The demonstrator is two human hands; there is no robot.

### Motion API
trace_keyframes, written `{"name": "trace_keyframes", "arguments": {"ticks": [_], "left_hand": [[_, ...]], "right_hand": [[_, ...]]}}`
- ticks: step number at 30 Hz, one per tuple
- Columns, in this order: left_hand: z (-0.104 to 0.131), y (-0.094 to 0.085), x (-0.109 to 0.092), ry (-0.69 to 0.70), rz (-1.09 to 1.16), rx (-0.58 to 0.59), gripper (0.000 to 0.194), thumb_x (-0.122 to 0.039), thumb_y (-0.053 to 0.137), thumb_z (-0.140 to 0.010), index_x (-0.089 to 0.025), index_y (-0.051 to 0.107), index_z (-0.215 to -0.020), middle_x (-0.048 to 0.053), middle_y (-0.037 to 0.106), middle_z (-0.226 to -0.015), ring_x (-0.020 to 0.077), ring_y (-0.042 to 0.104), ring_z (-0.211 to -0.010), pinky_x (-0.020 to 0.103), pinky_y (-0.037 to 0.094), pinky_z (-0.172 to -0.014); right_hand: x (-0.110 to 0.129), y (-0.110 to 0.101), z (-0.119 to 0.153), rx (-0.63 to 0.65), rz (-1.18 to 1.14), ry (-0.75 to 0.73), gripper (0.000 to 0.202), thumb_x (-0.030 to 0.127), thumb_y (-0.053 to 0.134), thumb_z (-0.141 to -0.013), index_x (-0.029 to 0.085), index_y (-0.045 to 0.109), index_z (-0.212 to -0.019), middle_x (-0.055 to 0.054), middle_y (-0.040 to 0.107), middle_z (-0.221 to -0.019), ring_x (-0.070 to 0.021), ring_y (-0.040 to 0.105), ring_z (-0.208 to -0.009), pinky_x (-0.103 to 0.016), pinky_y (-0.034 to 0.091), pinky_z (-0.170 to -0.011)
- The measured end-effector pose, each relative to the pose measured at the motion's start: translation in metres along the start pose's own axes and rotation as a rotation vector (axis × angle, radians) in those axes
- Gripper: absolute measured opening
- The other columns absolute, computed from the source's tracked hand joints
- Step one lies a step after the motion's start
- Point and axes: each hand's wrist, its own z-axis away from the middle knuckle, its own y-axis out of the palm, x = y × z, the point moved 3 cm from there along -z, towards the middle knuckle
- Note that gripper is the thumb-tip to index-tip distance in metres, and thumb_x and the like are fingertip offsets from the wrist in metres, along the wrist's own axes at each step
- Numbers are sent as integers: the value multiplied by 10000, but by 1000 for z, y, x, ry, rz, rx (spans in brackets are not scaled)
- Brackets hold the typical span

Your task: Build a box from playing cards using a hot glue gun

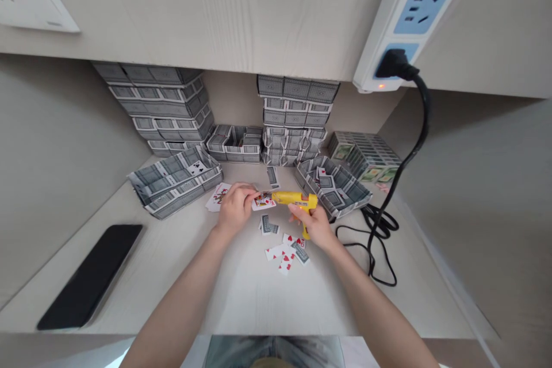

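Left hand (235, 208) pinches a card (264, 203); right hand (318, 226) grips a yellow glue gun (288, 198).

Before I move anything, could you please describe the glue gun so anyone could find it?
On the pale desk, look to the middle, just beyond the loose heart cards. The right hand holds the glue gun, its nozzle pointing towards the left hand. Its bright yellow body stands out from the grey-backed cards nearby.
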Motion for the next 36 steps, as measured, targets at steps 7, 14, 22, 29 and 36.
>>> {"name": "trace_keyframes", "arguments": {"ticks": [7,14,22,29,36], "left_hand": [[1,0,0,-18,11,-16,73,-258,475,-833,-197,483,-794,41,603,-794,153,585,-806,336,475,-733],[0,-2,-3,-5,-28,-53,68,-250,475,-832,-198,492,-791,38,606,-781,150,583,-772,321,470,-710],[-1,-6,-5,28,-17,-83,29,-218,480,-830,-198,492,-812,32,608,-789,143,588,-774,302,476,-698],[-1,-7,-5,19,-7,-86,34,-222,486,-827,-198,489,-804,34,605,-786,141,589,-776,300,481,-699],[-1,-6,-5,51,10,-100,5,-187,504,-811,-184,502,-809,26,600,-779,133,589,-770,284,470,-702]], "right_hand": [[-4,-1,-2,-4,15,0,370,467,569,-720,171,550,-499,-13,574,-580,-126,497,-553,-248,399,-545],[-5,-3,-2,-10,11,-1,367,466,575,-712,186,520,-481,-17,567,-568,-154,523,-618,-248,414,-534],[-4,-5,-1,-27,17,25,386,481,576,-706,188,503,-466,-8,527,-509,-142,499,-558,-247,395,-508],[-2,-5,-1,-43,18,14,381,464,580,-710,186,500,-462,-5,536,-508,-135,495,-546,-236,387,-489],[-8,-5,-2,-50,7,64,338,477,589,-702,162,558,-582,18,511,-482,-104,437,-453,-222,341,-441]]}}
